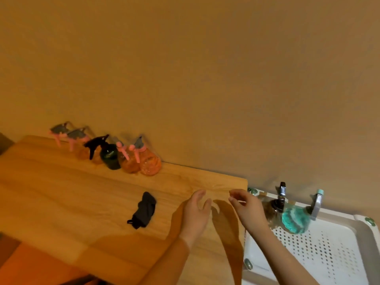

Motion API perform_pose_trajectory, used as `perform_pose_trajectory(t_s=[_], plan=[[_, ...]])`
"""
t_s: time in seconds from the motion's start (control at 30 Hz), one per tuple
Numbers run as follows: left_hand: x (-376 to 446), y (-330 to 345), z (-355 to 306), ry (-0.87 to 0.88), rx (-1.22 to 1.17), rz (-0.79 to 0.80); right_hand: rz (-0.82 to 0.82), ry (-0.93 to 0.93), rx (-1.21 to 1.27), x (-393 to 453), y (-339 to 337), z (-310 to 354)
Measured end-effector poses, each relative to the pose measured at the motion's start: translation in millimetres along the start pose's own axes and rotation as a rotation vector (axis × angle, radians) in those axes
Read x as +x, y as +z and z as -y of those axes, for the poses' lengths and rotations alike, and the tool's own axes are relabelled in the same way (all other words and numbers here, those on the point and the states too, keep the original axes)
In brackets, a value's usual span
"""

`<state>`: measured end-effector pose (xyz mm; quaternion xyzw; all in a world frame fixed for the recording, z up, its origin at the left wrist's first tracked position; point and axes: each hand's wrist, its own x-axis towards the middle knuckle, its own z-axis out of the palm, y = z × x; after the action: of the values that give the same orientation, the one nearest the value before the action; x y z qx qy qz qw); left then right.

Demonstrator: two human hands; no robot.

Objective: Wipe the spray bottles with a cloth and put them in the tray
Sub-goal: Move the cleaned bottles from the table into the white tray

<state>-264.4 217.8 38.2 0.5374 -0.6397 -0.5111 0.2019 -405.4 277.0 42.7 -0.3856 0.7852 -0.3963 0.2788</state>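
Several spray bottles stand in a row by the wall at the back of the wooden table (61, 192): orange ones with pink triggers (150, 162) and a dark green one (110, 156). A dark cloth (144, 210) lies crumpled on the table. The white perforated tray (329, 249) at the right holds a brown bottle (274, 210) and a teal bottle (296, 221). My left hand (195, 212) hovers over the table right of the cloth, fingers relaxed, holding nothing. My right hand (246, 206) hangs near the table's right edge beside the brown bottle, fingers loosely curled and empty.
A plain wall rises directly behind the table and the tray. The table's right edge meets the tray's left rim. Something orange shows below the table's front left edge.
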Motion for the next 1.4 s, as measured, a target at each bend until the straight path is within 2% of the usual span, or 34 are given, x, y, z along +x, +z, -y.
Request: perform_pose_trajectory(t_s=[0.13, 0.4, 0.57, 0.67, 0.8, 0.93, 1.07, 1.13, 1.23, 1.3, 1.4], plan=[[26.3, -69.9, 11.9, -0.008, -0.038, -0.06, 0.046, -0.046, -0.009, 20.9, 54.4, 50.9], [94.6, -193.0, 49.6, -0.032, 0.002, -0.158, 0.067, -0.003, -0.017, 67.9, 177.6, 120.5], [132.7, -246.9, 69.0, -0.067, 0.062, -0.318, 0.045, 0.061, 0.01, 99.2, 220.4, 146.5], [161.0, -255.4, 73.2, -0.139, 0.011, -0.318, 0.092, 0.015, 0.041, 113.7, 230.2, 156.4], [189.2, -246.8, 81.3, -0.124, -0.005, -0.265, 0.174, -0.02, 0.117, 124.1, 243.1, 159.4], [195.5, -243.8, 81.3, -0.135, 0.182, -0.328, 0.13, -0.026, 0.105, 128.2, 249.4, 156.9], [188.9, -246.1, 86.9, -0.078, 0.26, -0.197, 0.028, 0.022, -0.148, 127.1, 245.5, 144.3], [188.5, -250.7, 92.2, -0.05, 0.259, -0.129, 0.041, 0.016, -0.08, 120.3, 239.4, 142.6], [194.6, -255.3, 99.0, -0.01, 0.168, -0.06, 0.143, -0.03, 0.116, 113.5, 229.5, 143.2], [196.1, -252.7, 99.2, -0.008, 0.086, -0.069, 0.129, -0.009, 0.092, 113.9, 228.4, 138.0], [192.2, -242.5, 99.1, -0.023, 0.151, -0.132, 0.035, 0.023, -0.076, 111.4, 233.7, 133.0]])
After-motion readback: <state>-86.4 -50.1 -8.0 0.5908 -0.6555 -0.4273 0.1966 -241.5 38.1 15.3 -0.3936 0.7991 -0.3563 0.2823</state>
